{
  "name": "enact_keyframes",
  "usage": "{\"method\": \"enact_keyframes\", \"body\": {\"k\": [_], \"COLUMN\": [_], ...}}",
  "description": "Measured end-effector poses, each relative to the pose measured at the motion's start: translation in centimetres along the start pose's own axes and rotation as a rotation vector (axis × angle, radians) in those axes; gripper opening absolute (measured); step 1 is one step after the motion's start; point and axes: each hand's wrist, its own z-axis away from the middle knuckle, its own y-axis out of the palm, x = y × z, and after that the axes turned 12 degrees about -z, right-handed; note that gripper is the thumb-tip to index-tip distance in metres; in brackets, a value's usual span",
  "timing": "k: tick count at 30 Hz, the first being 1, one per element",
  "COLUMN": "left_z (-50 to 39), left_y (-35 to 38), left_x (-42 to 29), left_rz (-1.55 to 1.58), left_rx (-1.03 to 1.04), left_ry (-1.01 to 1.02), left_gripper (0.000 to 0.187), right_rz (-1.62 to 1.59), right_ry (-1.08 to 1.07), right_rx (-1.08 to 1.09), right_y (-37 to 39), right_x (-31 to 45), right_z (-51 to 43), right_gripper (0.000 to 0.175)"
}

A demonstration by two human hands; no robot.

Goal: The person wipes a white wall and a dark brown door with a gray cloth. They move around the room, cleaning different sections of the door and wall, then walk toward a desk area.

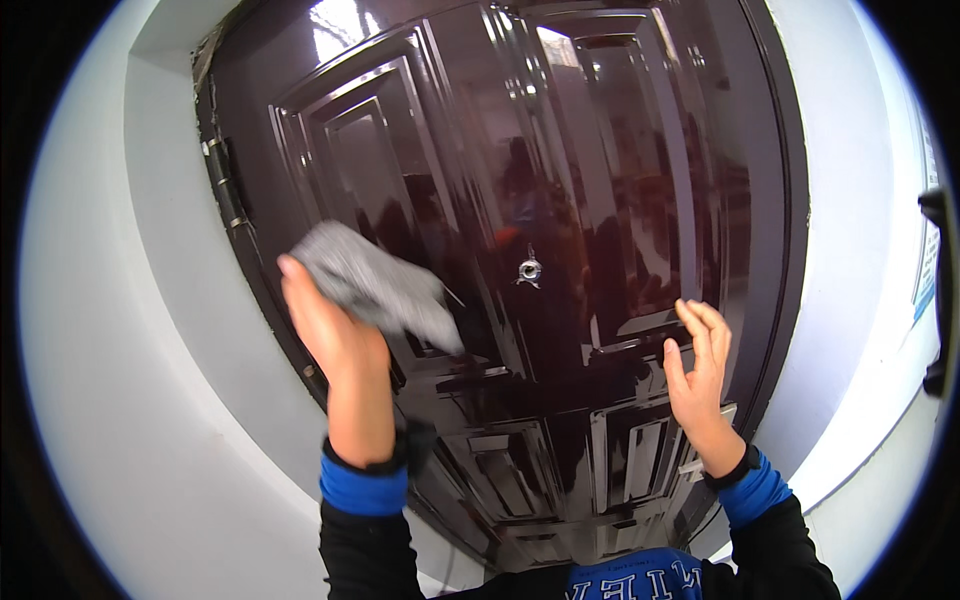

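My left hand (pixel 330 330) holds a grey cloth (pixel 375 281), blurred by motion, in front of the left side of a glossy dark-brown panelled door (pixel 555 390). Part of the cloth hangs out to the right of the hand, and the palm side is hidden. On the right, my right hand (pixel 697 367) is held up with bent, spread fingers and nothing in them. It is near the lower part of the door's upper right panel; whether it touches the surface I cannot tell. A metal peephole (pixel 529 270) sits in the door's middle, between the hands.
Dark hinges (pixel 225 184) line the door's left edge, beside a white wall (pixel 172 247). A door handle (pixel 694 469) shows partly behind my right wrist. Another white wall (pixel 832 225) borders the right side, where a sheet with writing (pixel 928 255) hangs near the rim.
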Motion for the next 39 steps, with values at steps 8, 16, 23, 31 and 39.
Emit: {"method": "enact_keyframes", "body": {"k": [8, 16, 23, 31, 39], "left_z": [-4.5, -10.3, -17.1, -11.7, -17.1], "left_y": [8.3, 10.8, 6.1, 10.8, 4.4], "left_x": [4.5, 1.6, -0.3, 0.4, 0.2], "left_rz": [-1.147, -1.195, -1.412, -1.338, -1.432], "left_rx": [0.282, 0.257, -0.04, 0.245, -0.071], "left_ry": [1.227, 1.508, 1.247, 1.408, 1.303], "left_gripper": [0.041, 0.075, 0.068, 0.063, 0.061], "right_rz": [0.327, 0.408, 0.427, 0.449, 0.423], "right_ry": [-0.226, -0.288, -0.304, -0.308, -0.301], "right_rx": [0.006, -0.02, -0.029, -0.047, -0.051], "right_y": [5.1, 4.7, 4.9, 4.7, 5.5], "right_x": [-4.9, -6.7, -6.6, -6.9, -6.5], "right_z": [1.4, 2.0, 1.9, 1.8, 1.9], "right_gripper": [0.072, 0.062, 0.06, 0.061, 0.061]}}
